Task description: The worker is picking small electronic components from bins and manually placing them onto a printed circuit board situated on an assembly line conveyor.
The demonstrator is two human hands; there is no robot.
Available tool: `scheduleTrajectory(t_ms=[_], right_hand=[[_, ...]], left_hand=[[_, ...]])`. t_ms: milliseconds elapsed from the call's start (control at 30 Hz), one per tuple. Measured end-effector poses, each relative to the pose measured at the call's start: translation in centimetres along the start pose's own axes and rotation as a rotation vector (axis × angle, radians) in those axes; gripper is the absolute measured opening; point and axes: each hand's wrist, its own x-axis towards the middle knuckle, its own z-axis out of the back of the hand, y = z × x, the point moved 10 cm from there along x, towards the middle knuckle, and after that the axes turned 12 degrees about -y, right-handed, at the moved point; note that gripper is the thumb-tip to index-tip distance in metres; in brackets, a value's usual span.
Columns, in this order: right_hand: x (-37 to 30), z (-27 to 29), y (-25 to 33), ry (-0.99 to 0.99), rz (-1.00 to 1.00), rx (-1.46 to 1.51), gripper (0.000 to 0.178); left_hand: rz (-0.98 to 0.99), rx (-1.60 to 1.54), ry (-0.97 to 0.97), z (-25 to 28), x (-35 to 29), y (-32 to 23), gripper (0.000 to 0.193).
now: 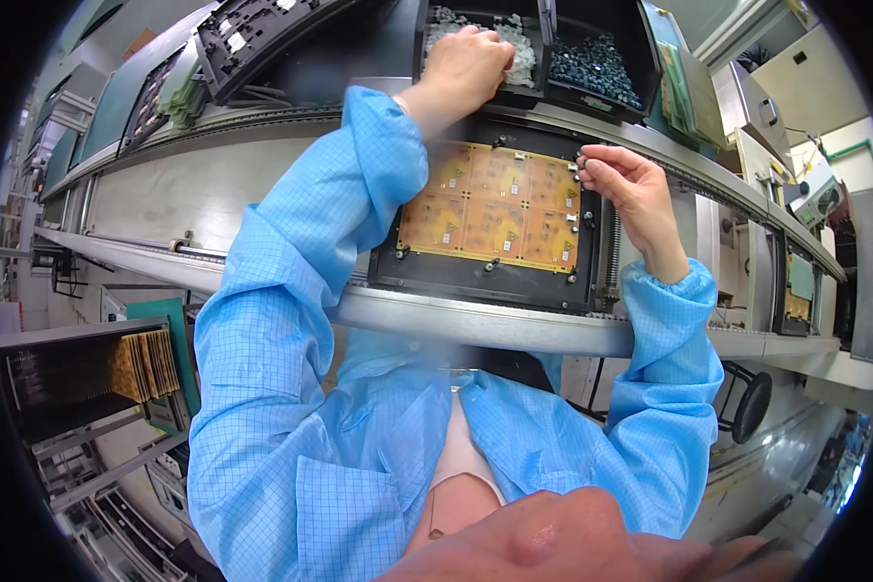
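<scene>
The circuit-board panel lies in a black frame; the right hand is at its upper-right corner, grip narrow, perhaps holding something tiny. The left hand's grip, at white components, I cannot tell.

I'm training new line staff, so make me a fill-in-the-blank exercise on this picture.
The left hand is at a pile of small parts coloured ____.
The right hand is by the board, at its ____ side.
The frame around the board is coloured ____.
Both sleeves are coloured ____.

Missing words: white; right; black; blue
</scene>
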Motion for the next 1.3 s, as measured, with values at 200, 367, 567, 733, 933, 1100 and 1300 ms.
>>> scheduleTrajectory(t_ms=[200, 367, 567, 733, 933, 1100, 1300], right_hand=[[-0.7, -1.3, -1.8, 0.087, -0.223, 0.236, 0.026], [-0.4, -1.7, -1.9, 0.102, -0.193, 0.144, 0.024], [0.5, -3.1, 0.6, -0.055, 0.153, -0.418, 0.018], [0.9, -4.4, 1.7, -0.152, 0.343, -0.736, 0.016], [0.7, -5.1, 2.6, -0.204, 0.455, -0.883, 0.014], [0.6, -5.5, 3.4, -0.206, 0.491, -0.969, 0.014], [0.9, -6.2, 3.8, -0.174, 0.525, -1.088, 0.013]], left_hand=[[-0.086, 0.034, 0.085, -1.4, 0.0, 0.7, 0.005], [0.143, -0.304, 0.038, 0.2, -0.4, 2.1, 0.007], [0.436, -0.679, 0.041, 2.7, -2.1, 2.6, 0.012], [0.567, -0.889, 0.060, 4.4, -4.9, 2.2, 0.012], [0.614, -0.934, 0.125, 4.6, -6.6, 2.2, 0.013], [0.612, -0.920, 0.111, 4.5, -6.9, 2.3, 0.013], [0.577, -0.913, 0.091, 4.5, -6.9, 2.1, 0.012]])
